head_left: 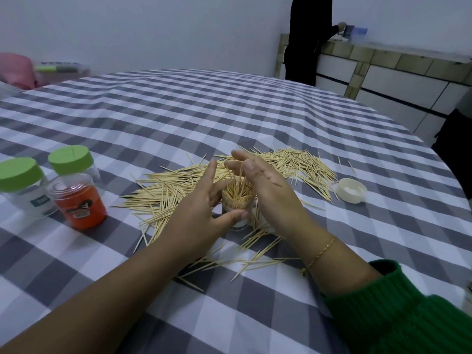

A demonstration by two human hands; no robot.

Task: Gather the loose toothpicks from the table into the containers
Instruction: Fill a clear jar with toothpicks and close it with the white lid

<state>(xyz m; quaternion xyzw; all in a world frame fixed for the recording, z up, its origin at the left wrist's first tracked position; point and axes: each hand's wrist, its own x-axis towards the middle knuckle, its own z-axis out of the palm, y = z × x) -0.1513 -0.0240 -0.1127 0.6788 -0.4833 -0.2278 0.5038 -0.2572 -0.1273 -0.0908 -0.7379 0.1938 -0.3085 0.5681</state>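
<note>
A small clear container (236, 200), packed with upright toothpicks, stands mid-table on the grey-and-white checked cloth. My left hand (196, 213) grips it from the left, with the thumb across its front and the fingers at its far side. My right hand (270, 190) hovers against its right side, palm facing left and fingers relaxed above the sticking-up toothpick tips. Loose toothpicks (293, 162) lie in a wide heap behind the container. More of them are scattered to the left of it and in front of it, near my wrists.
A white round lid (350, 190) lies to the right of the heap. At the left stand an open orange jar (78, 203) and two clear jars with green lids (20, 175) (70, 159). A person in black stands at a counter (383, 60) far back.
</note>
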